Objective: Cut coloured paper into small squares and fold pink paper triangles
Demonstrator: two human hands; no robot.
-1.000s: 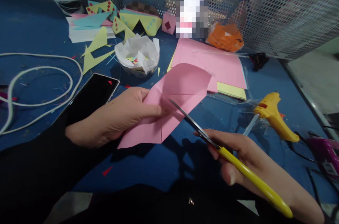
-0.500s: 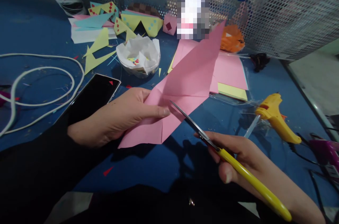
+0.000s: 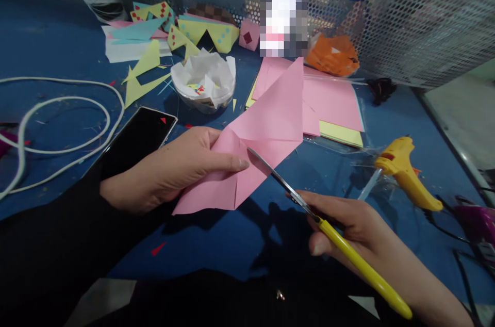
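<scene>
Creased pink paper (image 3: 270, 115) is pinched by my left hand (image 3: 181, 167), thumb on top and fingers beneath. In my right hand (image 3: 356, 234) is a pair of scissors (image 3: 359, 260) with a yellow handle. One metal blade lies across the paper's face, its tip close to my left thumb; the other blade is hidden behind or under the sheet. The paper's upper part stands up to a point, while its lower part hangs below my left thumb.
A phone (image 3: 131, 141) and a white cable (image 3: 112, 90) lie to the left. Behind are a paper-lined bowl (image 3: 204, 84), folded paper pieces (image 3: 209, 33) and a stack of coloured sheets (image 3: 336, 105). A yellow glue gun (image 3: 410, 172) rests at right, before a perforated metal panel (image 3: 421, 22).
The paper's upper point has swung down and to the left. My right hand's thumb and the scissors' handle have shifted slightly left. My left hand keeps nearly the same place.
</scene>
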